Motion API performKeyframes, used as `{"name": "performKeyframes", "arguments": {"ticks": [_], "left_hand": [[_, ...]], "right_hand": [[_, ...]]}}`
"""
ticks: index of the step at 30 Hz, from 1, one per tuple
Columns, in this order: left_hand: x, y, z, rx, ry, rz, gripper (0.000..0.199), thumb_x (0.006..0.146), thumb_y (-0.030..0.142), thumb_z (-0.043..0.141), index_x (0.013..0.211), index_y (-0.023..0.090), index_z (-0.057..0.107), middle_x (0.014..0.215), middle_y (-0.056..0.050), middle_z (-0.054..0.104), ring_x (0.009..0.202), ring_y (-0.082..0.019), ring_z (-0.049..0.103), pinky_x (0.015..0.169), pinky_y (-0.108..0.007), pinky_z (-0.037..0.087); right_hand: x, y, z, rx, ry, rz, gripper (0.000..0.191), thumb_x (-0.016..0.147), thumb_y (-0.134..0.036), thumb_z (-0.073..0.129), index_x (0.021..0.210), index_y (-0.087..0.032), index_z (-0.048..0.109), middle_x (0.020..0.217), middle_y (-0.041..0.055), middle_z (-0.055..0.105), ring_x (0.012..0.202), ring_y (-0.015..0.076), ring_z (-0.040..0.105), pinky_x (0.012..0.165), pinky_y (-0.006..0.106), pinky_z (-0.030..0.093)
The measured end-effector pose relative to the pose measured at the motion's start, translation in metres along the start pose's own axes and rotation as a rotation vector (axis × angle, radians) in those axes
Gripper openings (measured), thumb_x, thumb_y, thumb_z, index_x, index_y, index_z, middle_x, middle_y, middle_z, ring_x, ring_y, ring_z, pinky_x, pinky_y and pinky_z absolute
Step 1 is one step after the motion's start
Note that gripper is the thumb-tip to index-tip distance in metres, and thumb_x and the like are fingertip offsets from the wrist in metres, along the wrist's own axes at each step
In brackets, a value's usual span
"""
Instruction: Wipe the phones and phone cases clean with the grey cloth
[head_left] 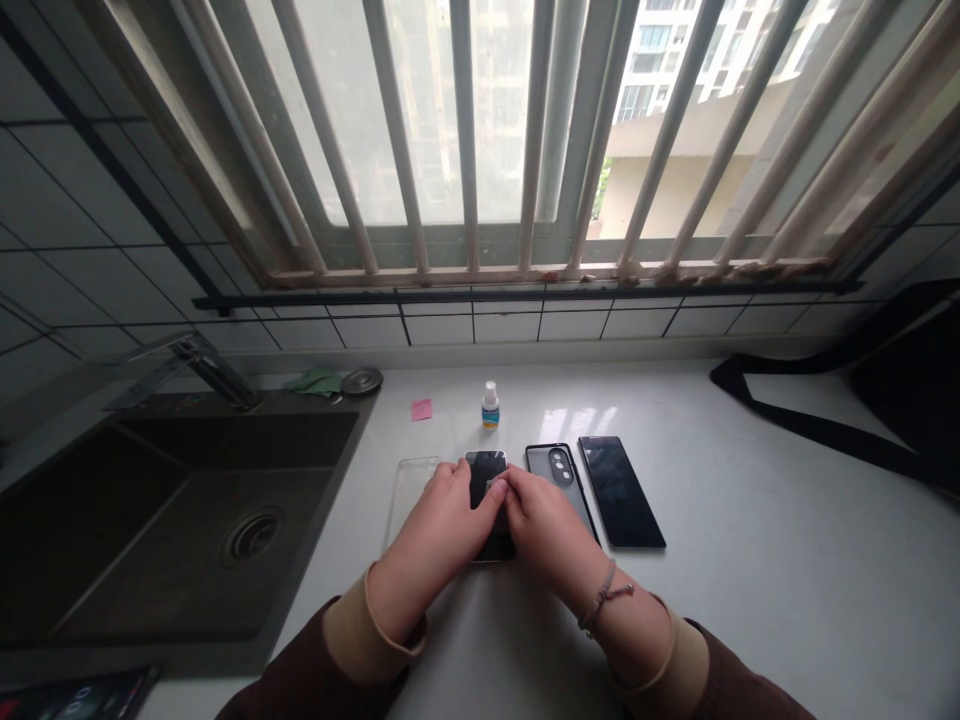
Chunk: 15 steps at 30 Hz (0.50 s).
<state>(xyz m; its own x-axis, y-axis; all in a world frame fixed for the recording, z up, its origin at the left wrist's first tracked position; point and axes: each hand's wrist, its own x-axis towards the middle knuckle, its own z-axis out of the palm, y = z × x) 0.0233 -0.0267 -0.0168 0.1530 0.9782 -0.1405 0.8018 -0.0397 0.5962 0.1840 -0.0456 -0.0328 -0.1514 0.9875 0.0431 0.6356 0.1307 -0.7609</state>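
Observation:
A dark phone (487, 467) lies on the counter in front of me, partly covered by both hands. My left hand (448, 512) is closed around its left side, the thumb reaching across the screen. The fingers of my right hand (541, 505) are pinched together over the screen, touching my left thumb. Between the two hands shows a small pale scrap (493, 485), too small to name. Left of the phone lies a clear phone case (399, 495), partly hidden by my left hand. A black-rimmed phone case (573, 483) and a second phone (622, 493) lie to the right.
Behind the phone stands a small white-capped bottle (490, 410), with a pink sticky note (421, 409) to its left. A sink (307, 530) with a faucet (214, 370) is at left. A black strap (795, 420) lies at right, below the barred window (465, 150).

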Motion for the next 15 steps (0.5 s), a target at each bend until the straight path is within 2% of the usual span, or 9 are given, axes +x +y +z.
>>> {"name": "performKeyframes", "arguments": {"ticks": [6, 11, 13, 15], "left_hand": [[0.0004, -0.003, 0.0028, -0.009, -0.003, -0.005, 0.054, 0.097, 0.065, 0.047, 0.115, 0.018, 0.064, 0.126, -0.021, 0.061, 0.116, -0.037, 0.063, 0.108, -0.047, 0.047], [0.0027, -0.0059, 0.0035, 0.002, 0.003, -0.002, 0.054, 0.096, 0.068, 0.047, 0.11, 0.019, 0.066, 0.125, -0.02, 0.063, 0.118, -0.038, 0.061, 0.109, -0.049, 0.046], [0.0026, -0.0059, 0.003, -0.002, -0.004, -0.008, 0.054, 0.095, 0.069, 0.047, 0.108, 0.02, 0.065, 0.125, -0.019, 0.063, 0.118, -0.038, 0.061, 0.108, -0.049, 0.046], [0.0018, -0.0051, 0.002, -0.006, -0.011, -0.02, 0.054, 0.095, 0.07, 0.047, 0.108, 0.02, 0.064, 0.125, -0.02, 0.063, 0.117, -0.038, 0.061, 0.106, -0.049, 0.047]], "right_hand": [[0.0002, -0.0018, -0.0007, 0.007, -0.004, 0.001, 0.026, 0.106, -0.013, 0.045, 0.096, -0.018, 0.069, 0.107, 0.0106, 0.077, 0.1, 0.022, 0.071, 0.087, 0.03, 0.05], [0.0009, 0.0035, 0.0026, 0.053, 0.029, 0.005, 0.025, 0.105, -0.013, 0.047, 0.101, -0.018, 0.071, 0.136, 0.0157, 0.069, 0.131, 0.0235, 0.063, 0.11, 0.034, 0.046], [0.001, 0.0053, 0.0038, 0.068, 0.034, 0.014, 0.025, 0.105, -0.014, 0.047, 0.101, -0.018, 0.071, 0.137, 0.0151, 0.067, 0.134, 0.0229, 0.061, 0.113, 0.033, 0.045], [0.0011, 0.0052, 0.0037, 0.079, 0.033, 0.018, 0.024, 0.105, -0.015, 0.048, 0.101, -0.019, 0.071, 0.133, 0.0138, 0.068, 0.129, 0.0219, 0.064, 0.111, 0.031, 0.046]]}}
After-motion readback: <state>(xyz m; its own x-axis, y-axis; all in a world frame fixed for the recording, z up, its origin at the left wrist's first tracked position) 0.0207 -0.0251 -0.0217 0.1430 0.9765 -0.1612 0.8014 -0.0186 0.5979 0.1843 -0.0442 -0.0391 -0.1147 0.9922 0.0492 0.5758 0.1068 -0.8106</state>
